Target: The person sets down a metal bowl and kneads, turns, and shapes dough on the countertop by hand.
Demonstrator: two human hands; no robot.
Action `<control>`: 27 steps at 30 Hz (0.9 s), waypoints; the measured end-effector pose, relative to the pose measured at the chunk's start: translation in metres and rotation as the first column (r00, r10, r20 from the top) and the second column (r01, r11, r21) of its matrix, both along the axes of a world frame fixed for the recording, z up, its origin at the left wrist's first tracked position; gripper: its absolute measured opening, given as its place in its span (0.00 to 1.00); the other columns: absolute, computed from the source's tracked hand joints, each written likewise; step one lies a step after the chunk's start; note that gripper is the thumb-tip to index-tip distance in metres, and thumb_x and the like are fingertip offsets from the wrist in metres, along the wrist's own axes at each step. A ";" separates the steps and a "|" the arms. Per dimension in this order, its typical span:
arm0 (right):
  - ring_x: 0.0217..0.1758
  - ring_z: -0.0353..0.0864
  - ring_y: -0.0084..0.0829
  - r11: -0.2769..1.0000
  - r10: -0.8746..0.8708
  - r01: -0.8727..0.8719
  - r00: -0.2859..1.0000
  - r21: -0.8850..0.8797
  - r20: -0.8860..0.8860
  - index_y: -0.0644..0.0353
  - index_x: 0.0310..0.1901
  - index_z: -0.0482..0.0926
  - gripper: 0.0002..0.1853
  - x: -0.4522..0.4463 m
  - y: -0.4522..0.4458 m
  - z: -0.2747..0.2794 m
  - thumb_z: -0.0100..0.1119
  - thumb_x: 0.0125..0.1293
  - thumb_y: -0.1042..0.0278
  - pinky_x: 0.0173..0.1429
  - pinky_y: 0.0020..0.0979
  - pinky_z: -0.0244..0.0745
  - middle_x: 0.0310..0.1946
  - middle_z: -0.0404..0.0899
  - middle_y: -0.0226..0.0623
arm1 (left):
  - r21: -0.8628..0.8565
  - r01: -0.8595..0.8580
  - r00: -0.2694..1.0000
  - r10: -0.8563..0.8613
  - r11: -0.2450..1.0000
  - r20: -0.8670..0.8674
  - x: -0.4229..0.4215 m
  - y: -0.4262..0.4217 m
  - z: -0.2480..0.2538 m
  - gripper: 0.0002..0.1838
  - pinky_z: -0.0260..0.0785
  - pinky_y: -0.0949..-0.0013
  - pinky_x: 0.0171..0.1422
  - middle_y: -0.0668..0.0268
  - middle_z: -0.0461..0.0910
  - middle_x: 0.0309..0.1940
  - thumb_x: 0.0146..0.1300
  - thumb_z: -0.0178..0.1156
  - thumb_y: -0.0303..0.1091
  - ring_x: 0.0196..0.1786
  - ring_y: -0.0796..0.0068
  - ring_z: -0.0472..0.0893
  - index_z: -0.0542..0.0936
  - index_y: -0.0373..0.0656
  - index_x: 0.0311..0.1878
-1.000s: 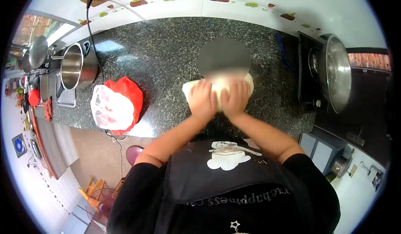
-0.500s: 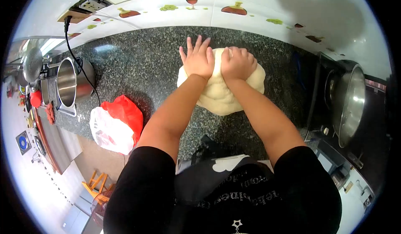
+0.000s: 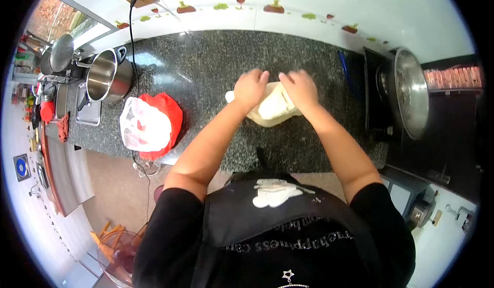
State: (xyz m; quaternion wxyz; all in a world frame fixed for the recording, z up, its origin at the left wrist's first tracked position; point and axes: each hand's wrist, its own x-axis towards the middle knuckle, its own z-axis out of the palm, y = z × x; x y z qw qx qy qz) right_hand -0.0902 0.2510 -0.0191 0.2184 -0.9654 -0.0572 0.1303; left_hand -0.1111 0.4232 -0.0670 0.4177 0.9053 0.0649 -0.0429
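Observation:
A pale lump of dough sits on the dark speckled countertop, with a folded-over flap and a hollow showing on its top. My left hand is closed on its left side, fingers curled over the far edge. On the opposite side my right hand grips the dough too, its fingertips slightly blurred. Both thumbs point inward near the far edge. A small bulge of dough sticks out left of my left hand.
Left on the counter are a red and white plastic bag, a steel pot and a black cord. A large metal bowl stands tilted at the right over a black stove. A blue strip-like object lies near the wall.
My hands went from pressing on top of the spread dough to gripping its two sides. The dough is now narrower and folded. My head view has shifted.

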 end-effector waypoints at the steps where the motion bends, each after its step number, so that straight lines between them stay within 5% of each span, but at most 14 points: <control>1: 0.55 0.81 0.44 0.995 0.088 -0.086 0.995 -0.056 0.037 0.59 0.42 0.86 0.25 -0.006 0.001 -0.021 0.47 0.75 0.46 0.63 0.45 0.71 0.49 0.84 0.46 | 0.255 -0.061 0.975 0.003 0.965 0.221 -0.007 -0.014 -0.021 0.22 0.72 0.54 0.59 0.59 0.87 0.42 0.74 0.50 0.51 0.49 0.57 0.84 0.86 0.44 0.43; 3: 0.56 0.80 0.44 0.951 0.273 -0.252 0.957 -0.176 0.103 0.58 0.43 0.86 0.23 -0.010 0.004 -0.071 0.46 0.76 0.49 0.66 0.45 0.68 0.52 0.82 0.45 | 0.325 0.024 0.963 -0.109 0.945 0.246 -0.025 -0.034 -0.043 0.17 0.71 0.49 0.58 0.59 0.86 0.44 0.73 0.51 0.45 0.50 0.55 0.83 0.85 0.45 0.47; 4: 0.60 0.76 0.45 0.995 0.101 -0.097 0.871 -0.032 0.480 0.58 0.47 0.84 0.20 -0.035 0.005 -0.101 0.45 0.76 0.54 0.70 0.45 0.63 0.52 0.81 0.45 | 0.229 0.044 0.990 -0.073 0.972 0.119 -0.035 -0.038 -0.037 0.19 0.64 0.44 0.69 0.57 0.85 0.52 0.73 0.48 0.44 0.61 0.57 0.80 0.83 0.44 0.50; 7: 0.64 0.73 0.47 0.984 -0.028 -0.070 0.845 0.162 0.534 0.60 0.51 0.82 0.20 -0.090 0.003 -0.077 0.47 0.70 0.55 0.71 0.49 0.59 0.55 0.80 0.45 | 0.229 -0.046 0.888 -0.066 0.972 0.454 -0.088 -0.045 -0.042 0.20 0.63 0.49 0.70 0.57 0.82 0.59 0.71 0.51 0.41 0.63 0.53 0.79 0.80 0.43 0.60; 14: 0.66 0.72 0.46 0.990 0.031 -0.119 0.715 0.078 0.699 0.54 0.58 0.83 0.27 -0.091 -0.002 -0.138 0.38 0.73 0.49 0.71 0.51 0.54 0.59 0.78 0.41 | 0.374 -0.037 0.868 -0.156 0.927 0.472 -0.094 -0.036 -0.080 0.27 0.54 0.55 0.75 0.59 0.78 0.66 0.75 0.40 0.47 0.70 0.56 0.75 0.80 0.45 0.65; 19: 0.64 0.72 0.51 0.982 0.102 -0.177 0.801 0.070 0.589 0.54 0.60 0.80 0.26 -0.014 0.005 -0.136 0.40 0.72 0.50 0.68 0.55 0.56 0.59 0.77 0.44 | 0.327 -0.034 0.899 -0.114 0.945 0.422 -0.019 -0.025 -0.087 0.26 0.59 0.50 0.71 0.62 0.78 0.65 0.69 0.49 0.47 0.69 0.56 0.75 0.77 0.50 0.67; 23: 0.57 0.75 0.45 0.983 -0.012 -0.101 0.796 0.153 0.605 0.52 0.53 0.82 0.19 0.058 0.025 -0.131 0.52 0.66 0.55 0.66 0.49 0.62 0.49 0.80 0.37 | 0.307 -0.050 0.932 -0.066 0.950 0.356 0.052 -0.015 -0.086 0.23 0.62 0.49 0.68 0.65 0.82 0.57 0.68 0.50 0.47 0.62 0.58 0.79 0.79 0.50 0.61; 25: 0.53 0.76 0.40 0.990 -0.097 0.016 0.795 0.139 0.598 0.50 0.45 0.85 0.15 0.094 0.037 -0.141 0.54 0.64 0.55 0.65 0.46 0.63 0.44 0.82 0.33 | 0.312 -0.015 0.999 0.000 0.950 0.049 0.090 -0.011 -0.073 0.25 0.56 0.44 0.74 0.59 0.84 0.56 0.74 0.44 0.48 0.65 0.53 0.77 0.78 0.50 0.65; 26: 0.52 0.77 0.39 0.997 -0.072 0.046 0.866 0.065 0.495 0.48 0.49 0.86 0.18 0.107 0.040 -0.138 0.54 0.64 0.53 0.65 0.47 0.63 0.46 0.83 0.32 | 0.347 -0.064 0.997 0.078 0.936 -0.027 0.103 -0.013 -0.071 0.27 0.52 0.42 0.77 0.58 0.81 0.62 0.76 0.40 0.50 0.68 0.52 0.74 0.76 0.49 0.68; 27: 0.59 0.77 0.39 0.999 -0.029 0.035 0.979 -0.031 0.200 0.44 0.62 0.82 0.24 0.122 0.044 -0.116 0.54 0.67 0.51 0.72 0.46 0.59 0.55 0.83 0.37 | 0.381 -0.110 0.982 0.158 0.918 -0.098 0.109 -0.018 -0.067 0.29 0.47 0.40 0.81 0.56 0.77 0.67 0.78 0.36 0.52 0.72 0.50 0.71 0.75 0.48 0.70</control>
